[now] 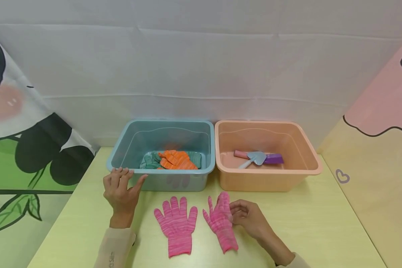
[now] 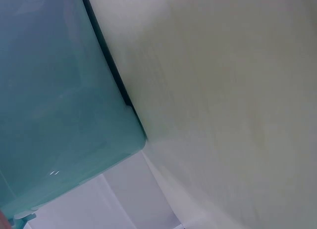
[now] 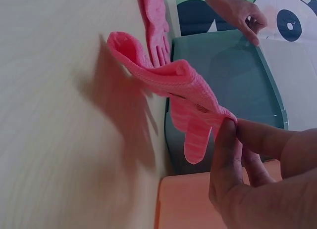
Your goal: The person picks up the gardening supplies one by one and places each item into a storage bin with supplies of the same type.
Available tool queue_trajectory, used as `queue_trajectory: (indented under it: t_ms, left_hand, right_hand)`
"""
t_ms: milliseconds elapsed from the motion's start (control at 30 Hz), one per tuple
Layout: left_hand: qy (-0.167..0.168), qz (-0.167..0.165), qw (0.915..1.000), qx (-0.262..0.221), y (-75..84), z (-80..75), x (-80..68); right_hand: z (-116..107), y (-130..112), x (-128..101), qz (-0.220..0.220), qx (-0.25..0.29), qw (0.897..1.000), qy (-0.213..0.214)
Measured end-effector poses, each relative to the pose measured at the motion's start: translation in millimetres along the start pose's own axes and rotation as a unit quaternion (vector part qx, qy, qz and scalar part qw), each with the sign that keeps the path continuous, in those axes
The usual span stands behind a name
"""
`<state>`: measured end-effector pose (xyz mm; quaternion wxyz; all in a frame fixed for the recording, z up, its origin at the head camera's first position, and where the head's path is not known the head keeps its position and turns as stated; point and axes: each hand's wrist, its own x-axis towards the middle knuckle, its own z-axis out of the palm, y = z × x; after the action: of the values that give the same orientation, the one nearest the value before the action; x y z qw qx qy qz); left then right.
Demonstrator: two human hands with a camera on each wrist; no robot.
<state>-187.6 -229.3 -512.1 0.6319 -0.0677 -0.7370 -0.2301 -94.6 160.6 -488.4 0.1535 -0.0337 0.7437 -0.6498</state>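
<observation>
Right hand [image 1: 246, 216] is at the table's front edge area, thumb & fingers pinching the side of the right pink glove [image 1: 221, 222]. In the right wrist view that glove [image 3: 171, 85] hangs lifted off the tabletop at the pinched end, cuff end lower, draped in a bend; the fingertips [image 3: 225, 132] are closed on the knit. The other pink glove [image 1: 176, 225] lies flat on the yellow-green table [image 1: 321, 223], fingers spread, pointing toward the tubs, just beside its mate w/ a small gap between.

Left hand [image 1: 120, 190] rests at the near left corner of the blue tub [image 1: 160, 152], fingers relaxed & mostly straight on the rim, thumb out toward the tub's front wall; not gripping anything. Left wrist view shows only the tub wall [image 2: 64, 100] & bare tabletop, hand barely in shot.

Inside the blue tub: orange gloves [image 1: 177, 160] on top of teal gloves [image 1: 150, 160]. Right next to it, walls touching or nearly so, sits the peach tub [image 1: 268, 152], holding a small trowel [image 1: 254, 159] w/ a light blue blade, laid across a pink-and-purple item [image 1: 271, 158] that can't be made out clearly.

Behind: white cloth backdrop [image 1: 201, 67], panda-print panel [image 1: 20, 130] on the left, pink & yellow panel [image 1: 378, 141] on the right.
</observation>
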Motion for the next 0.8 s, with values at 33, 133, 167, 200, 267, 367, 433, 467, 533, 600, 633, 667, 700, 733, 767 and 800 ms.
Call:
queue_trajectory:
  t_ms: [33, 133, 167, 200, 267, 367, 433, 467, 533, 600, 633, 667, 700, 733, 767, 800]
  left_hand:
    - [0.000, -0.001, 1.0000, -0.001, 0.1, 0.0, 0.1]
    - [0.001, -0.003, 1.0000, -0.003, 0.2, -0.1, 0.4]
    - [0.000, -0.003, 1.0000, -0.003, 0.1, -0.3, 0.4]
    - [-0.001, -0.004, 1.0000, -0.002, 0.2, -0.4, 0.3]
    - [-0.002, -0.005, 1.0000, -0.001, 0.1, -0.3, 0.1]
    - [0.000, -0.004, 1.0000, -0.003, -0.3, 0.0, -0.3]
    - [0.001, -0.003, 1.0000, -0.005, -0.7, 0.3, -0.5]
    - [0.003, -0.003, 1.0000, -0.007, -0.8, 0.5, -0.5]
    - [0.005, -0.001, 0.9999, -0.010, -1.1, 1.0, -0.6]
    - [0.007, 0.000, 0.9999, -0.011, -1.3, 1.3, -0.7]
    - [0.007, 0.000, 0.9999, -0.011, -1.4, 1.5, -0.8]
    - [0.008, 0.000, 0.9999, -0.012, -1.4, 1.6, -0.8]
    - [0.008, 0.000, 0.9999, -0.012, -1.4, 1.6, -0.7]
    - [0.008, 0.000, 0.9999, -0.012, -1.3, 1.5, -0.7]
    - [0.008, 0.000, 0.9999, -0.012, -1.2, 1.5, -0.6]
    - [0.008, 0.000, 0.9999, -0.013, -1.1, 1.3, -0.5]
  right_hand:
    - [-0.3, -1.9, -0.2, -0.002, -0.001, 1.000, -0.001]
    - [-0.8, -8.4, -1.4, -0.008, -0.002, 1.000, -0.004]
    - [-1.1, -10.6, -1.8, -0.010, -0.003, 1.000, -0.005]
    - [-1.6, -12.5, -1.9, -0.012, -0.004, 1.000, -0.006]
    - [-2.6, -16.5, -2.4, -0.016, -0.006, 1.000, -0.008]
    - [-3.9, -21.8, -2.0, -0.023, -0.008, 1.000, -0.012]
    - [-4.5, -24.6, -1.6, -0.031, -0.007, 0.999, -0.018]
    - [-4.8, -26.1, -1.3, -0.034, -0.006, 0.999, -0.020]
    - [-5.4, -28.7, -0.7, -0.042, -0.005, 0.999, -0.026]
    - [-5.9, -31.7, -0.3, -0.045, -0.002, 0.999, -0.029]
    - [-6.2, -33.4, -0.1, -0.043, -0.002, 0.999, -0.028]
    - [-6.5, -34.8, 0.0, -0.042, -0.003, 0.999, -0.029]
    - [-6.6, -36.0, 0.2, -0.042, -0.005, 0.999, -0.028]
    - [-6.8, -37.4, 0.3, -0.040, -0.007, 0.999, -0.029]
    - [-6.8, -38.5, 0.5, -0.040, -0.009, 0.999, -0.029]
    - [-6.9, -39.4, 0.7, -0.041, -0.011, 0.999, -0.029]
